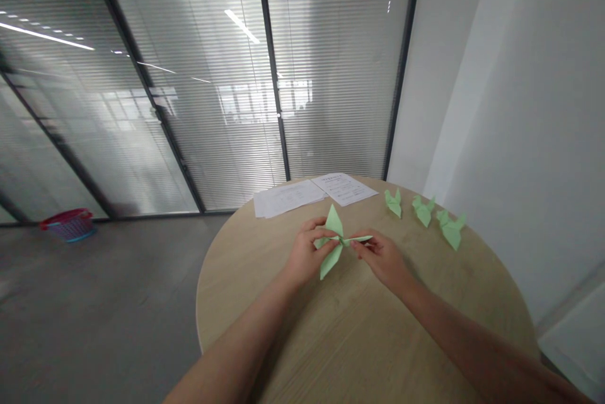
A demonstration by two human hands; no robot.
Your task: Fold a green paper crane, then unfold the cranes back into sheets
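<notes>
A light green folded paper bird (333, 221) is held above the round wooden table (236, 284), its two wings spread, one pointing away from me and one toward me. My left hand (307, 251) pinches its body at the left, close to the middle. On the other side, my right hand (382, 258) has its thumb and fingers closed on the thin pointed end that sticks out to the right. Three similar green paper birds stand at the table's right side: one (393, 203), another (424, 210) and a third (452, 229).
White sheets (289, 198) and a printed page (345, 188) lie at the table's far edge. A red and blue basket (70, 225) stands on the floor at the left. Glass panels with blinds rise behind, and a white wall (534, 120) is at the right.
</notes>
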